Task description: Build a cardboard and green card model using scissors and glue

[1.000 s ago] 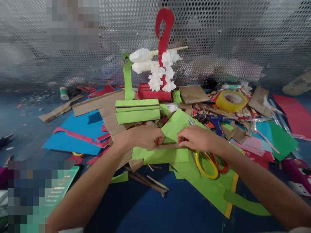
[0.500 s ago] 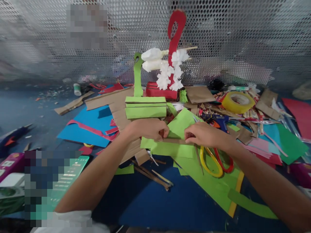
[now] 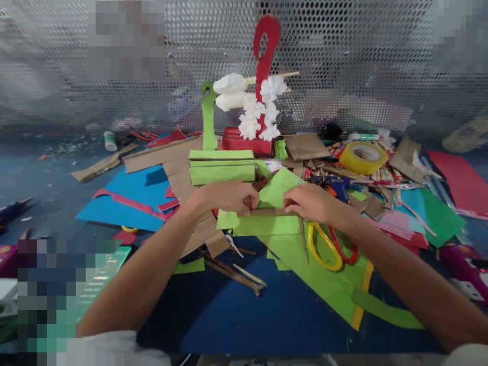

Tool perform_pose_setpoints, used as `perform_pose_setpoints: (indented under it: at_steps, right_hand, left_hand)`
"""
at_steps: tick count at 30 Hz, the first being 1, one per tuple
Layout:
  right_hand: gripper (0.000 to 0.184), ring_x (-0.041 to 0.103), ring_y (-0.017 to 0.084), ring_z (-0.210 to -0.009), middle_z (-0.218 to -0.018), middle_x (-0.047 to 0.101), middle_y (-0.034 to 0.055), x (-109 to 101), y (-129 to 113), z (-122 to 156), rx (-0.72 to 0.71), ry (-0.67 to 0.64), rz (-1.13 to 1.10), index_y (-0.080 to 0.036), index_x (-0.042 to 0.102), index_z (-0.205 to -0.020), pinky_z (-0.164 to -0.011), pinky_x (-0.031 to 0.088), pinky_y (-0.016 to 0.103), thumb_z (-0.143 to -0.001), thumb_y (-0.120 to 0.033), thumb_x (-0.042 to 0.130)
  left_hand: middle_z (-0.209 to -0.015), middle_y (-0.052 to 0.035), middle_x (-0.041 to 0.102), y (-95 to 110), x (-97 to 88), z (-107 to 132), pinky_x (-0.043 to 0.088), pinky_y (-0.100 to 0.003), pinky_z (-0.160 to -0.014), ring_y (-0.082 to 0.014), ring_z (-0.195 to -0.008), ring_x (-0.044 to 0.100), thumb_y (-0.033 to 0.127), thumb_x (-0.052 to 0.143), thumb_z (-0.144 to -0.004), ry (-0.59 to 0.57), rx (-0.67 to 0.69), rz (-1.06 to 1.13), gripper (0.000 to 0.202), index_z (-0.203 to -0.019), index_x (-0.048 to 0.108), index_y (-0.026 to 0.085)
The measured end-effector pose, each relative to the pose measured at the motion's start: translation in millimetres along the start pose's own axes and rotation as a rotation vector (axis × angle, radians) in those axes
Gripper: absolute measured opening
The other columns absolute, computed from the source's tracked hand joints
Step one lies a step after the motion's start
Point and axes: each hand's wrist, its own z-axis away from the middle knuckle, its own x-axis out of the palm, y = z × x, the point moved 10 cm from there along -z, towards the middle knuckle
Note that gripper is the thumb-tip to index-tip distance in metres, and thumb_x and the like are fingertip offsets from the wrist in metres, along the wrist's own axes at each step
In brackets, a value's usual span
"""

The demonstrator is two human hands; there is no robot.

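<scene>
A narrow brown cardboard strip (image 3: 269, 211) lies across light green paper (image 3: 263, 225). My left hand (image 3: 232, 197) pinches its left end, and my right hand (image 3: 305, 201) pinches the right end. Beneath my right forearm are scissors with yellow and red handles (image 3: 324, 249), resting on a larger green sheet (image 3: 316, 284). Just beyond my left hand sits a green-covered cardboard box shape (image 3: 221, 168) with an upright green hooked piece (image 3: 209, 119). Behind it, a red box shape (image 3: 244, 142) carries a tall red hook (image 3: 263, 61) and white crumpled paper flowers (image 3: 251, 119).
A perforated metal screen (image 3: 335, 61) closes off the back. Blue paper (image 3: 125, 203) and cut cardboard (image 3: 183, 157) lie left. At right are a yellow tape roll (image 3: 362, 157), a blue glue gun (image 3: 337, 185) and coloured paper (image 3: 442, 213). Thin sticks (image 3: 236, 277) lie in front.
The whole scene has shifted slightly left and up in view, as the camera turned. Both hands keep their pinch on the cardboard strip, with little other visible movement.
</scene>
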Motion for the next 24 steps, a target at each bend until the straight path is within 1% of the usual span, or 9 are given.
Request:
perform_pose_setpoints:
  at_steps: [4,7,9,12,16,20,24]
  right_hand:
    - [0.008,0.068,0.021,-0.081,-0.086,0.079,0.0051,-3,-1,0,0.013,0.004,-0.01,-0.022,0.08,-0.089,-0.066,0.033,0.029,-0.092,-0.022,0.073]
    - [0.01,0.068,0.019,-0.078,-0.083,0.079,0.0043,-3,-5,1,-0.004,-0.027,-0.041,-0.022,0.08,-0.088,-0.067,0.035,0.028,-0.093,-0.023,0.072]
    - [0.01,0.068,0.019,-0.075,-0.081,0.078,0.004,-4,-5,2,-0.001,-0.04,-0.052,-0.021,0.08,-0.088,-0.068,0.035,0.028,-0.093,-0.024,0.071]
    - [0.009,0.067,0.018,-0.074,-0.081,0.078,0.0035,-5,-3,2,0.004,-0.027,-0.044,-0.022,0.08,-0.088,-0.068,0.035,0.028,-0.092,-0.024,0.072]
    - [0.01,0.067,0.019,-0.079,-0.086,0.078,0.0042,-5,-9,4,-0.059,-0.036,-0.008,-0.021,0.078,-0.088,-0.068,0.033,0.028,-0.093,-0.023,0.07]
    - [0.01,0.066,0.018,-0.08,-0.094,0.079,0.005,-7,-15,9,-0.121,-0.048,0.018,-0.019,0.076,-0.089,-0.068,0.032,0.029,-0.095,-0.023,0.068]
    - [0.011,0.066,0.018,-0.081,-0.094,0.079,0.0049,-6,-13,7,-0.133,-0.03,0.033,-0.02,0.076,-0.089,-0.067,0.032,0.029,-0.095,-0.023,0.068]
  left_hand:
    - [-0.094,-0.0039,0.078,2,-0.8,0,0.043,-0.027,-0.064,-0.0194,-0.081,0.068,0.02,0.069,-0.076,-0.005,0.013,0.023,0.023,-0.098,0.073,0.019]
    - [-0.094,-0.0035,0.078,-1,2.4,-1,0.046,-0.026,-0.067,-0.0189,-0.083,0.069,0.022,0.07,-0.077,-0.041,-0.007,0.067,0.021,-0.098,0.072,0.019]
    - [-0.093,-0.0034,0.078,-2,4.3,-1,0.045,-0.026,-0.067,-0.0186,-0.082,0.069,0.024,0.07,-0.079,-0.06,-0.011,0.079,0.019,-0.097,0.072,0.018]
    - [-0.093,-0.0036,0.077,-2,3.5,-2,0.044,-0.025,-0.066,-0.0186,-0.083,0.069,0.024,0.07,-0.079,-0.054,-0.006,0.071,0.019,-0.097,0.071,0.018]
    - [-0.094,-0.0035,0.076,4,3.0,3,0.045,-0.025,-0.067,-0.018,-0.083,0.068,0.021,0.069,-0.079,-0.06,-0.022,0.066,0.019,-0.097,0.07,0.017]
    - [-0.094,-0.0026,0.075,11,2.4,8,0.044,-0.025,-0.065,-0.0164,-0.079,0.066,0.016,0.065,-0.076,-0.062,-0.024,-0.004,0.021,-0.096,0.069,0.018]
    - [-0.096,-0.0034,0.076,10,2.9,6,0.045,-0.026,-0.067,-0.0174,-0.082,0.067,0.017,0.065,-0.076,-0.055,-0.029,0.0,0.022,-0.098,0.07,0.018]
